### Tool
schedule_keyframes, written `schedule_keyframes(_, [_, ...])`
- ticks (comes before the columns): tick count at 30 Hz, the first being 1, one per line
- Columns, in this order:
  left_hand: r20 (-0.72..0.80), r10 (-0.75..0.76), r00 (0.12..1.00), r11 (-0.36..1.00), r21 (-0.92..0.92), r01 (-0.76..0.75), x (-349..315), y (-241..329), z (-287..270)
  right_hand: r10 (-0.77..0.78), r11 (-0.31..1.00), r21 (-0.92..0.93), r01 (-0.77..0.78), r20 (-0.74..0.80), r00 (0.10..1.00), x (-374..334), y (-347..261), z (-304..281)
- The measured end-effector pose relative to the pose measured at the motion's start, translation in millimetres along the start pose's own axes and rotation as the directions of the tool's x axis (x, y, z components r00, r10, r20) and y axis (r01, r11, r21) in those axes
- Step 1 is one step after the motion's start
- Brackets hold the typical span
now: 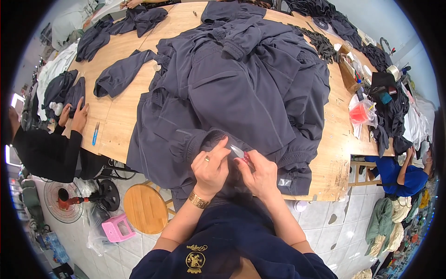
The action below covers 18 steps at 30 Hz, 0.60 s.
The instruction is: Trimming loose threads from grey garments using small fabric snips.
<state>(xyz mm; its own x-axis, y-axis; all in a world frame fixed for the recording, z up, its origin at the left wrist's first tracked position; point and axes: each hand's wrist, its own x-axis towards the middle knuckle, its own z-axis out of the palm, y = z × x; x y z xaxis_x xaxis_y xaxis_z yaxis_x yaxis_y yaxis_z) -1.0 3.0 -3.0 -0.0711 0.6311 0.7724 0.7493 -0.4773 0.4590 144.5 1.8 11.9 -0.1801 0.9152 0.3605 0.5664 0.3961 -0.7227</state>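
Observation:
A large heap of dark grey garments (223, 88) with elastic cuffs and stitched seams lies before me on the table. My left hand (210, 169) is closed in a pinch at a gathered cuff (186, 146) on the near side of the heap; what lies between its fingertips is too small to make out. In my right hand (258, 176) is a small pair of thread snips (238, 151) with red handles. Their pale blades point up and left, close to the left fingertips. Part of the handle is hidden by my fingers.
The wooden table (337, 135) bears a blue-handled cutter (95, 133) and a loose grey piece (121, 74) at left. A bag with a red cup (360, 113) stands at right. Co-workers sit on both sides. A round stool (145, 209) and a fan (65, 200) are below left.

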Motion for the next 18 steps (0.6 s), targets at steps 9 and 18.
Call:
schedule_keyframes(9, [0.013, 0.029, 0.999, 1.000, 0.010, -0.029, -2.2, -1.3, 0.0, 0.007, 0.999, -0.031, -0.006, 0.035, 0.999, 2.9, -5.6, -6.4])
schedule_keyframes(18, [0.044, -0.156, 0.987, 0.987, -0.035, 0.157, 2.0, 6.1, -2.8, 0.083, 0.995, 0.052, -0.082, -0.018, 0.996, 5.2, -1.0, -7.5])
